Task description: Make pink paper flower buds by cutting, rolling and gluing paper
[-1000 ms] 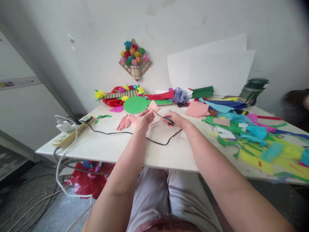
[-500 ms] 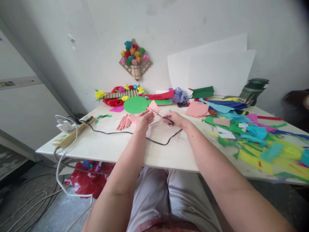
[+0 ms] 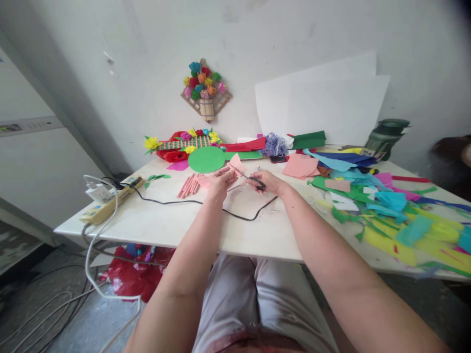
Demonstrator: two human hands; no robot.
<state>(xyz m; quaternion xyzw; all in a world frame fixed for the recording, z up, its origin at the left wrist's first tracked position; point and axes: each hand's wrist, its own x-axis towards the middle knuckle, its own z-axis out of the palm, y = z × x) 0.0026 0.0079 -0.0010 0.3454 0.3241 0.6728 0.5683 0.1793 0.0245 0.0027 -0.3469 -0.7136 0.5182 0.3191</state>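
Over the middle of the table, my left hand (image 3: 221, 181) pinches a small piece of pink paper (image 3: 237, 163). My right hand (image 3: 268, 182) is closed round the dark handles of a pair of scissors (image 3: 253, 181). Their blades point left and lie across the pink paper, close to my left fingertips. Left of my left hand, several pink paper rolls (image 3: 188, 186) lie side by side, with a flat pink piece beside them. Just behind my hands is a green paper disc (image 3: 206, 159).
A black cord (image 3: 243, 218) crosses the table in front of my hands, near a power strip (image 3: 110, 201) on the left. Coloured paper scraps (image 3: 390, 215) cover the right side, with a dark green bottle (image 3: 388, 139) behind. Paper flowers (image 3: 191, 137) lie at the back.
The pink paper has tilted and shifted slightly right in my left hand, and the scissor blades lie further across it. My arms stay in nearly the same place.
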